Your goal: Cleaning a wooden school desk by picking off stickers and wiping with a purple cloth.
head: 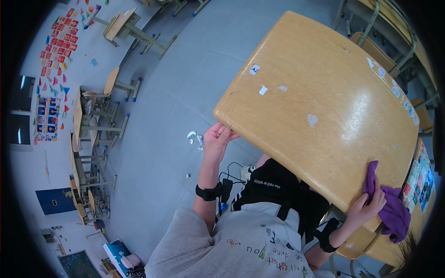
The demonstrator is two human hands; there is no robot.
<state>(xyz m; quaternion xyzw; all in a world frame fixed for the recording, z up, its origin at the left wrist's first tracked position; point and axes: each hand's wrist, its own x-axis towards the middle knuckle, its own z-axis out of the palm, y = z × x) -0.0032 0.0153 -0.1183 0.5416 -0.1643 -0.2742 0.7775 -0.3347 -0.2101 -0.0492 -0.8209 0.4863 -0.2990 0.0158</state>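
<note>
A wooden desk [323,83] with a glossy tan top stands slanted before me. At its near left corner, my left hand [218,139] holds the edge, its fingertips partly hidden by the top. My right hand [370,203] is at the near right corner, gripping a purple cloth [394,212]. One end of the cloth rises onto the desktop, while the rest hangs bunched past the edge. Near the far left edge sits a small printed label [254,69]. White paper scraps [263,90] and a pale worn patch [312,120] mark the surface.
Round stickers [395,91] line the desk's far right side. Another desk with a colourful printed cover [422,177] adjoins on the right. Desks and chairs [100,128] line the left wall. Shiny litter [192,137] lies on the grey floor [163,104]. Black cables [234,165] run below my left arm.
</note>
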